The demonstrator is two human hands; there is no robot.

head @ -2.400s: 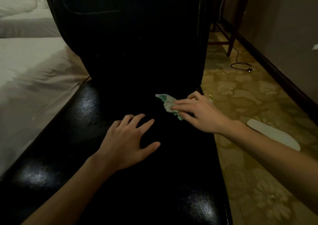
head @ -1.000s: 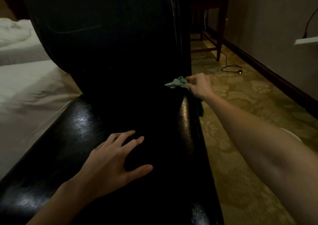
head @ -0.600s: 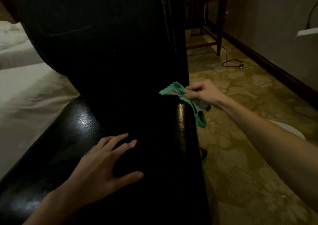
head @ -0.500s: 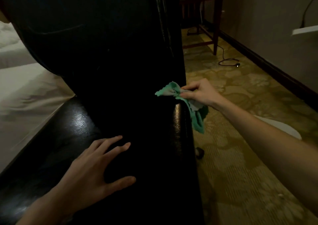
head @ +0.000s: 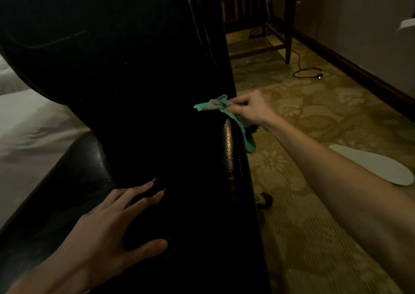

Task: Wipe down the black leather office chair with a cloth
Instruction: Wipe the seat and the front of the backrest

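Here the right hand pinches the cloth — left hand splayed flat on the chair.

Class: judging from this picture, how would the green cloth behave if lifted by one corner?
Probably floppy: the cloth bunches in the right hand and its tail hangs limp beside the chair. Likely light, since a fingertip pinch holds it.

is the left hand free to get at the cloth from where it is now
Probably yes. The left hand lies flat and empty on the chair seat, with bare leather between it and the cloth, though the right hand is pinching that cloth at the seat's right edge.
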